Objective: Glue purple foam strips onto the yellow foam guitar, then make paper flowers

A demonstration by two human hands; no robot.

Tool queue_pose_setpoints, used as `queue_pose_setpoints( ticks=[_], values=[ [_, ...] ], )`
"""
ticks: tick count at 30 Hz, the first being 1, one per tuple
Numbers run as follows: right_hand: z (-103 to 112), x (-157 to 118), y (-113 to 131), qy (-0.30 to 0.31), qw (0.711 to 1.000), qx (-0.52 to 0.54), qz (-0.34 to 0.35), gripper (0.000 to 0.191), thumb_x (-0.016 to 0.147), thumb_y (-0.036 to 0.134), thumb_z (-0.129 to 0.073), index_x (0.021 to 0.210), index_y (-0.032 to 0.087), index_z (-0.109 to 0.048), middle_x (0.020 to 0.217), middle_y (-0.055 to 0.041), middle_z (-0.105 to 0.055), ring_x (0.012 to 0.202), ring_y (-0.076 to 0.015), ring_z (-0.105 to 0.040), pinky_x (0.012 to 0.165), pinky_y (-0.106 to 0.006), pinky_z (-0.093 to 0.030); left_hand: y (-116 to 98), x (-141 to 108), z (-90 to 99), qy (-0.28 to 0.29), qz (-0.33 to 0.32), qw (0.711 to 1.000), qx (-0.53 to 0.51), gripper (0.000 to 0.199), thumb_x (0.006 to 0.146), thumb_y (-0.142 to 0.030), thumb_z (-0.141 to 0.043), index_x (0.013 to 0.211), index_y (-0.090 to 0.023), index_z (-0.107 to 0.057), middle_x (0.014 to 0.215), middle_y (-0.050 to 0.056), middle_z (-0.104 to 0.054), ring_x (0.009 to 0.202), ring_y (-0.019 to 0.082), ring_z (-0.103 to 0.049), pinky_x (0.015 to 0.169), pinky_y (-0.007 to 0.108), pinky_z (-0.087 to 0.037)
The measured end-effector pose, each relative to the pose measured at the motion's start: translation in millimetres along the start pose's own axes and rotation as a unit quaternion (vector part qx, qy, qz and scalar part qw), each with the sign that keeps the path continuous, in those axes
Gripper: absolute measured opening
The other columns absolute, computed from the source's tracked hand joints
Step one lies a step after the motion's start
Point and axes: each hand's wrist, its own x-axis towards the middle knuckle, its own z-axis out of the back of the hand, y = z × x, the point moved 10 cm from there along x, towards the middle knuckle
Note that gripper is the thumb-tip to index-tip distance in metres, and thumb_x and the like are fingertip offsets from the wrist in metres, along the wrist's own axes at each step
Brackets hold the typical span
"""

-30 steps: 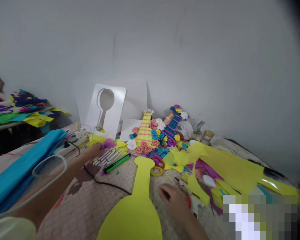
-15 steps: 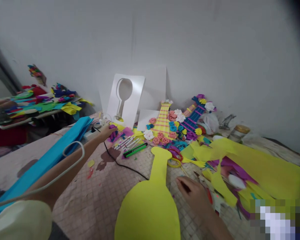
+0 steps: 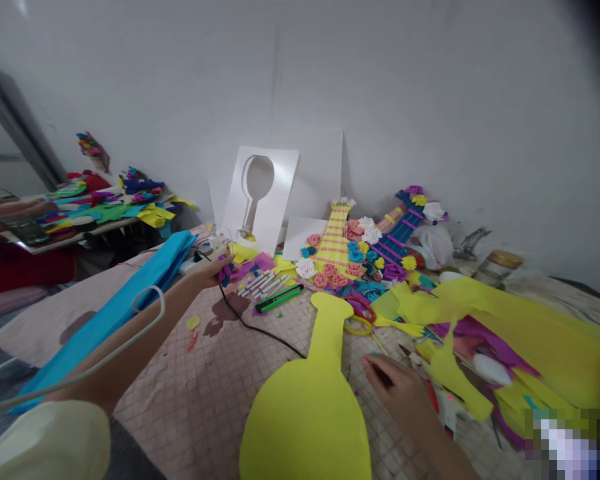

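My left hand reaches across to the back of the table and touches a bunched purple piece; its fingertips are too small to make out clearly. Curled and resting near the right edge of a yellow guitar-shaped cutout is my right hand, with its fingers drawn together and nothing visible in them. The cutout lies flat before me, its narrow neck pointing away. Just beyond the right hand are yellow-and-red scissors. A green cutter and several white sticks lie between the hands.
Flower-trimmed yellow and blue craft pieces stand at the back. A white board with a cutout leans on the wall. Blue paper lies left, yellow paper right. Another person's arm shows at a far-left table.
The view has shifted slightly left, so everything appears a little further right. My left hand has stayed at the purple piece and my right hand beside the cutout.
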Motion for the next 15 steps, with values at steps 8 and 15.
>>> queue_pose_setpoints(
  ticks=[8,15],
  values=[
    [1,-1,2,-0.01,0.999,-0.021,0.024,0.022,0.085,0.028,-0.044,0.084,0.019,-0.064,0.084,-0.0066,-0.071,0.073,-0.0188,-0.067,0.067,-0.029,-0.052,-4,5,18.3,-0.028,0.0,1.0,-0.003,0.03,0.087,-0.034,-0.048,0.107,-0.013,-0.053,0.098,0.007,-0.058,0.08,0.015,-0.059,0.068,0.033,-0.051],
    [1,-1,6,-0.015,0.999,-0.022,0.039,0.023,0.086,0.027,-0.044,0.083,0.018,-0.064,0.082,-0.0072,-0.071,0.072,-0.0183,-0.067,0.066,-0.028,-0.052,-33,-2,35.9,-0.079,-0.113,0.987,0.088,0.032,0.085,-0.031,-0.05,0.112,-0.013,-0.051,0.11,0.008,-0.055,0.094,0.02,-0.057,0.078,0.039,-0.049]
  ],
)
